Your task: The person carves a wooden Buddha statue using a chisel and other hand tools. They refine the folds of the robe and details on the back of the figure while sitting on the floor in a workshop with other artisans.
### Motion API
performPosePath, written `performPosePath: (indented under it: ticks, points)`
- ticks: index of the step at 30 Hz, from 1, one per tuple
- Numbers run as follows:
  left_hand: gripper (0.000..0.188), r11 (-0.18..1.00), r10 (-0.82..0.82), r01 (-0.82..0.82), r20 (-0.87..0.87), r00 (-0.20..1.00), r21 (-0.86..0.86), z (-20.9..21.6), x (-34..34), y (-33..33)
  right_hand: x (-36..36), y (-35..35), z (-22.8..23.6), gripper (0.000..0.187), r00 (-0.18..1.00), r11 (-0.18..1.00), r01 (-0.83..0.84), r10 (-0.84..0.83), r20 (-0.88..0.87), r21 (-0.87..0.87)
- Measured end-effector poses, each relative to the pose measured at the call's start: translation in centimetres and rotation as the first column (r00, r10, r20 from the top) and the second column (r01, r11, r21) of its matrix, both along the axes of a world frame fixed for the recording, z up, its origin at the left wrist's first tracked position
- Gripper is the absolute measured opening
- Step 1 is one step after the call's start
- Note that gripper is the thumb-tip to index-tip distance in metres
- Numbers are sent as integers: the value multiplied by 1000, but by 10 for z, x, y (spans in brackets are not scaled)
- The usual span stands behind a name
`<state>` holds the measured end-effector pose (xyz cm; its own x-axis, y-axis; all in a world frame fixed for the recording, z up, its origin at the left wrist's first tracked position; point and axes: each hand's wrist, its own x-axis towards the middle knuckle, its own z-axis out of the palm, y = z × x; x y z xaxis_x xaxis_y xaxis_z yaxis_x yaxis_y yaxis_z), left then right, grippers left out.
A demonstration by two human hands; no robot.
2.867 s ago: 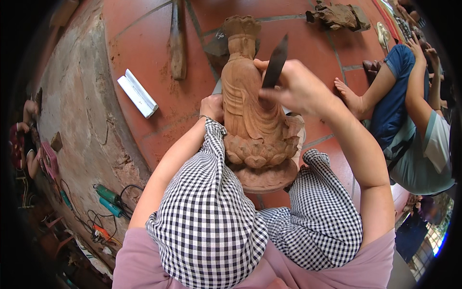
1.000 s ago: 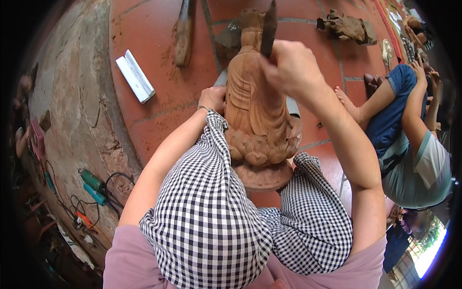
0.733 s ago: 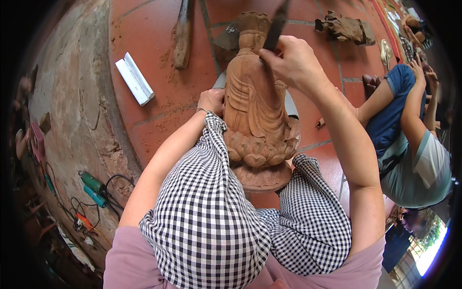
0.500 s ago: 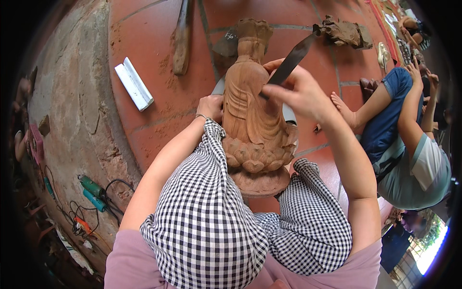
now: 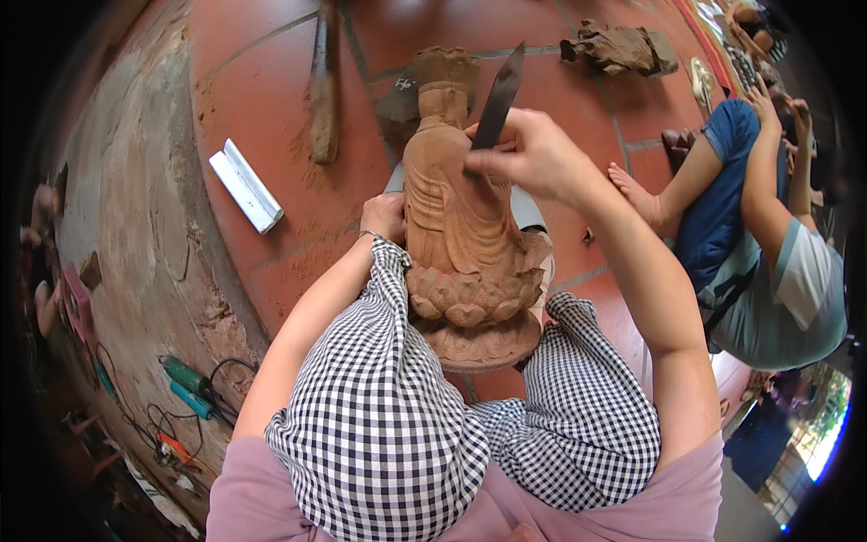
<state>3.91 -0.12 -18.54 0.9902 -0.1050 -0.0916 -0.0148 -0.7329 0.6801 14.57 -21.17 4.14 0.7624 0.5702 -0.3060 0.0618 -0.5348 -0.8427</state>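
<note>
Sitting on the red tiled floor [image 5: 271,81], the person had a carved wooden statue [image 5: 461,226] standing upright between their checkered-trouser knees, right in the middle of the frame. The right hand [image 5: 533,158] had its fingers closed around a dark flat blade [image 5: 501,90], which pointed up toward the top of the frame, its lower end against the statue's upper body. The left hand [image 5: 384,215] rested against the statue's left side; couldn't tell how its fingers were curled since the carving hid most of them. A white rectangular block [image 5: 246,185] lay on the tiles at upper left, a long wooden piece [image 5: 322,86] above it. Another person [image 5: 759,235] sat at the right edge.
</note>
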Motion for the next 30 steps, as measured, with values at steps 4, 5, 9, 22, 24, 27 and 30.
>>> performPosePath:
  ticks: [4,5,9,22,24,27,30]
  points:
    - [38,998,19,-18,21,1000,-67,6,-1,-1,22,-12,-26,30,962,955,265,-271,29,131]
    - [38,997,22,-19,37,999,-76,6,-1,-2,25,-19,-27,25,946,941,309,-318,54,135]
    - [36,997,1,6,91,996,-71,1,-2,0,13,-50,-33,16,909,854,396,-417,-11,339]
    - [24,997,-45,41,-60,997,-64,-2,-1,8,0,-48,-21,22,971,940,-237,236,34,247]
    - [27,997,-41,35,-87,995,-71,-1,-1,5,16,-51,-27,27,962,933,-258,272,-22,250]
    - [28,999,-32,31,-76,997,-23,5,0,0,26,-53,-41,23,948,925,-87,191,-255,370]
    - [27,999,7,-12,-100,995,-43,-10,0,9,19,-51,-40,21,958,897,-141,230,-171,419]
